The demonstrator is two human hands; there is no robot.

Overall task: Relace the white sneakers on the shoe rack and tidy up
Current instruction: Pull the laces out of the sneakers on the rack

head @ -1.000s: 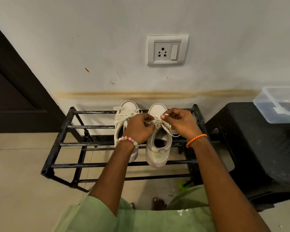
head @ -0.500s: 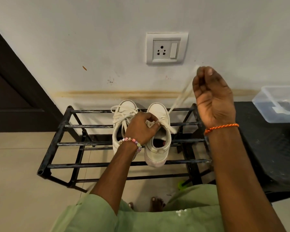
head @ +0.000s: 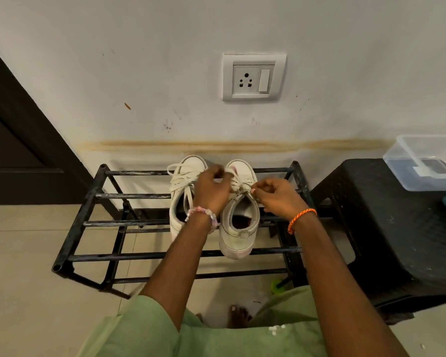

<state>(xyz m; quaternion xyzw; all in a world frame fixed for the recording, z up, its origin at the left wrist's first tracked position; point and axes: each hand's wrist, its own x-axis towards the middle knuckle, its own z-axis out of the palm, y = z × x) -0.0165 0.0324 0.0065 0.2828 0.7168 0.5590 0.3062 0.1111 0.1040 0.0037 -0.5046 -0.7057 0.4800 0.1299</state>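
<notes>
A pale wall [head: 165, 73] with a switch-and-socket plate [head: 253, 76] and a brownish streak running across it stands behind a black metal shoe rack [head: 88, 222] on a tiled floor [head: 23, 292]. Two white sneakers sit side by side on the rack's top bars, toes to the wall: the left sneaker [head: 180, 202] and the right sneaker [head: 240, 228].

Half a second ago the right hand [head: 276, 197] was raised high near the socket, drawing a lace taut; now it is back down at the right sneaker's tongue, fingers curled and pinching the lace [head: 238, 188] at the upper eyelets. The left hand [head: 211, 189], which was already at that shoe, has moved slightly toward the toe and grips the lace there with curled fingers.

To the right, a black plastic stool [head: 384, 228] stands just beside the rack, with a clear plastic container [head: 422, 161] on top.
</notes>
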